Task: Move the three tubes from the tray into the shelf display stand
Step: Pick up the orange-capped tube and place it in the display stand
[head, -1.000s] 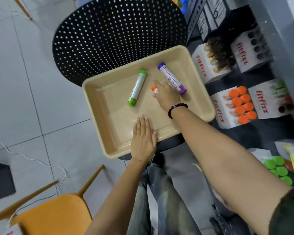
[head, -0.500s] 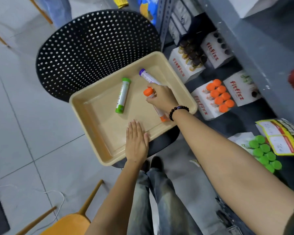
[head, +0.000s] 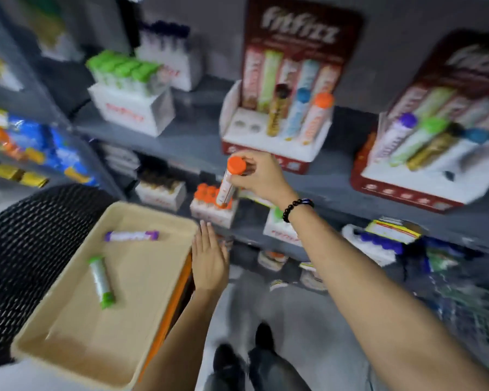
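My right hand (head: 261,174) grips an orange-capped tube (head: 228,182), held upright in the air just below a red-and-white shelf display stand (head: 277,142). That stand holds three upright tubes on its right side and shows two empty holes on its left. A beige tray (head: 164,218) rests on a black perforated chair. Inside it lie a purple-capped tube (head: 132,236) near the far end and a green-capped tube (head: 100,280) in the middle. My left hand (head: 211,262) lies flat against the tray's right edge with fingers extended.
A second display stand (head: 424,176) full of tubes stands to the right on the same grey shelf. White boxes of green-capped tubes (head: 130,105) and orange-capped tubes (head: 212,213) sit on the shelves. The black chair (head: 26,249) is at the left. The frame is motion-blurred.
My right hand has lifted the orange-capped tube out of the tray and up toward the shelf stand. The view has swung upward to the shelves. My left hand has stayed at the tray's edge.
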A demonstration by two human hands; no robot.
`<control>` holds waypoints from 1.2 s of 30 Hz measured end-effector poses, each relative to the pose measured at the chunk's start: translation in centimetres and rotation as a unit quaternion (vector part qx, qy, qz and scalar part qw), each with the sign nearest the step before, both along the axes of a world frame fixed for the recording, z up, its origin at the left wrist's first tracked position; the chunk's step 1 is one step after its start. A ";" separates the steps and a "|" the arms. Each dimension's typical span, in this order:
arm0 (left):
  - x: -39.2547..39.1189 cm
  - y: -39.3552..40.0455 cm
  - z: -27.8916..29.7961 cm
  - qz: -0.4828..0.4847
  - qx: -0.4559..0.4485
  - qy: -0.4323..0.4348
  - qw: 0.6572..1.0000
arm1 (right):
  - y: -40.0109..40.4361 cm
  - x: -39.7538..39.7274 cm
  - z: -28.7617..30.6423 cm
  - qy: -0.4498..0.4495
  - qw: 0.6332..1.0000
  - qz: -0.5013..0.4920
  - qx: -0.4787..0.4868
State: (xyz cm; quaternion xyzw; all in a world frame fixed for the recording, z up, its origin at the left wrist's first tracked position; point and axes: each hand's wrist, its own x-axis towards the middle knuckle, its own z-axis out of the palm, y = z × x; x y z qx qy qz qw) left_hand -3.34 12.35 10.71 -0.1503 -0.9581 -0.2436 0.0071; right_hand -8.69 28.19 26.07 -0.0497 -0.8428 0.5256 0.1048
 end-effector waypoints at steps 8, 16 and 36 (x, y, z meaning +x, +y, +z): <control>1.5 15.7 5.8 -0.217 0.016 0.076 0.973 | 15.7 12.3 7.9 0.082 0.980 -0.173 0.047; 0.9 26.6 5.8 -0.215 -0.038 0.039 0.975 | 26.8 19.8 10.2 0.076 0.967 -0.232 0.078; 0.8 28.4 5.9 -0.175 -0.162 0.004 0.971 | 35.4 19.8 12.6 -0.118 0.955 -0.215 0.167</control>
